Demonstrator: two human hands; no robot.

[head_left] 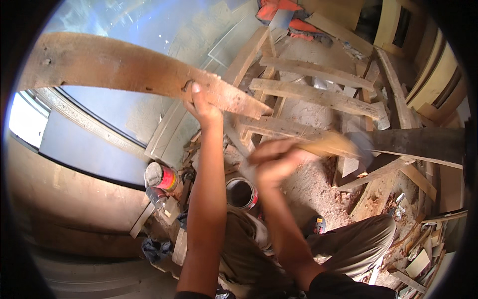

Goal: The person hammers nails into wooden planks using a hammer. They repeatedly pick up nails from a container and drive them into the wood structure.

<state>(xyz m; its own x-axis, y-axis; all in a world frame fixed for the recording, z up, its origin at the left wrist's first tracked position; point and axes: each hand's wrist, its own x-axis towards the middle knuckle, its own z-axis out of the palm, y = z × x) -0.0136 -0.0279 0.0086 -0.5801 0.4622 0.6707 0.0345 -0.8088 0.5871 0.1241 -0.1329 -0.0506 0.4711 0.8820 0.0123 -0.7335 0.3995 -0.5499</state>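
Dusty floor [309, 184] | raised plank [119, 67] in left hand [204, 107], extending mostly leftward

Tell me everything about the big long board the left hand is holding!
The board is brown and looks like wood, with a knot-like dark spot, a dark bent bit, maybe a nail, and a rough, pointed right end. It slants down to the right. The left hand grips it near that end. It looks curved, but the lens bends edges.
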